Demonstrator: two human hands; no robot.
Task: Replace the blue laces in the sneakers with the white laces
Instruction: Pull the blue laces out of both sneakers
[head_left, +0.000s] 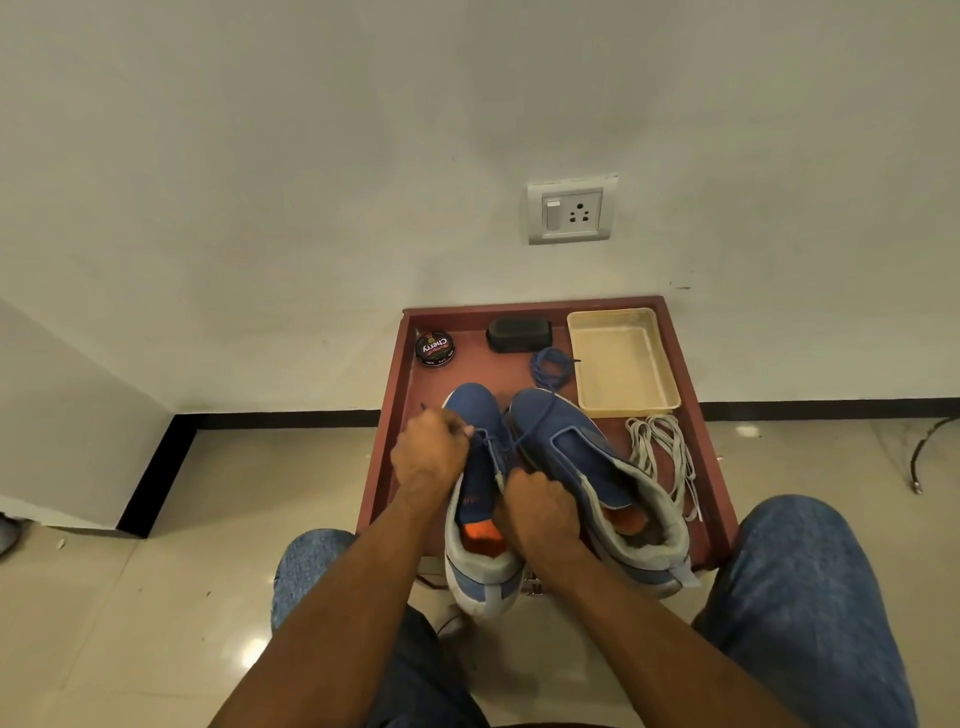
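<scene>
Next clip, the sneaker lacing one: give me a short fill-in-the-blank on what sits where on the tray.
1. The left hand pinches a ____ lace on the left sneaker.
2. The white laces lie just in front of the cream ____.
3. A loose blue lace lies between the basket and the round ____ tin.
4. The right sneaker has ____ lace in its eyelets.

Missing words: blue; basket; polish; no

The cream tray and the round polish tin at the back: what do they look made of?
The cream tray looks like matte moulded plastic with a woven-look texture, though real weave is possible. The polish tin appears to be glossy printed metal, judging by its sheen and flat lid.
</scene>
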